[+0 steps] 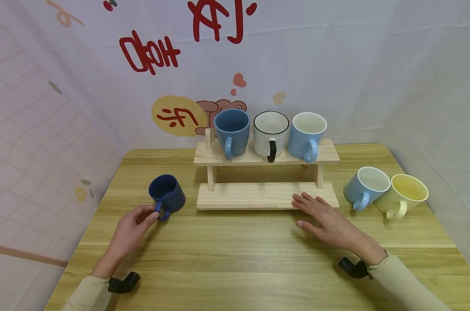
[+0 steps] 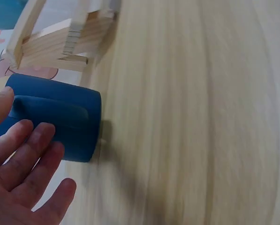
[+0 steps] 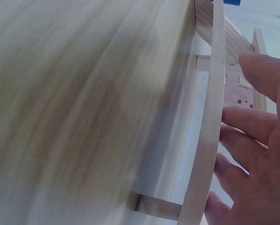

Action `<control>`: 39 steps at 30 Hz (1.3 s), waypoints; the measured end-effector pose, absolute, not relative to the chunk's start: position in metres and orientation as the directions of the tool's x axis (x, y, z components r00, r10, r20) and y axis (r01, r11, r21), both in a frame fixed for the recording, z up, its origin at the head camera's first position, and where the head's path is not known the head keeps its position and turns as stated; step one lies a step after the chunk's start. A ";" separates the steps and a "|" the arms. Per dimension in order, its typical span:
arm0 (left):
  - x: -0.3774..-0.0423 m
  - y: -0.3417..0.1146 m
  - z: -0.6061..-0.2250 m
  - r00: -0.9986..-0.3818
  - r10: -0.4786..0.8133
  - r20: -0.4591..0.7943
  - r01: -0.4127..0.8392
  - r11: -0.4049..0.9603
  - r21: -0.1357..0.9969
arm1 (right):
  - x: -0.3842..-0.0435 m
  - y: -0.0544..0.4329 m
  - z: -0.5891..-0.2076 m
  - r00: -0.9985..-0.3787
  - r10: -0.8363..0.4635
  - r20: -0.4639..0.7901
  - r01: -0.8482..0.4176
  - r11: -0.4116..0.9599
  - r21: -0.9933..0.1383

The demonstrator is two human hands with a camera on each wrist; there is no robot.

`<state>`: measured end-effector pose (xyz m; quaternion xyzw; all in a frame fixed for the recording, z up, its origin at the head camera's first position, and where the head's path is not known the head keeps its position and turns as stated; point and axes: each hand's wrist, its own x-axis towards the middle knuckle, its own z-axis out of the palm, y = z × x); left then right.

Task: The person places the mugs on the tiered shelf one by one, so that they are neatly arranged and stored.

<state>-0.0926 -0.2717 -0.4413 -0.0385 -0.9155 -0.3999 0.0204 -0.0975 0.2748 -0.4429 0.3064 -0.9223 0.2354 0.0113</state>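
Dark blue mug [image 1: 176,199], plain; pale wood rack [image 1: 250,196]; mid-blue mug [image 1: 239,140]; white mug [image 1: 262,139], black rim and handle; light blue mug [image 1: 297,140], white inside; second light blue mug [image 1: 353,190], same; pale yellow mug [image 1: 390,199]; tan grained table [image 1: 239,259]; white backdrop [image 1: 316,65], red lettering [image 1: 239,21]; beige sleeves [image 1: 402,276].

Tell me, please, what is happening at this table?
A person's left hand is at the handle of a dark blue cup; whether it grips is unclear. The right hand is at the lower board of the rack. Three cups stand on the upper board. Two other cups stand on the table, right of the rack.
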 end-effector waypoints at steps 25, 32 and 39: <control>-0.106 -0.251 -0.447 -0.991 0.061 -0.121 -0.105 0.213 0.971 | -0.100 0.274 -0.444 -0.803 -0.572 0.168 -0.584 0.697 -0.416; -0.093 -0.247 -0.444 -0.997 -0.028 -0.079 -0.082 0.181 0.980 | -0.101 0.274 -0.444 -0.799 -0.577 0.167 -0.588 0.694 -0.416; -0.083 -0.232 -0.428 -1.000 -0.020 0.004 0.002 0.113 0.994 | -0.100 0.276 -0.444 -0.805 -0.570 0.165 -0.580 0.698 -0.419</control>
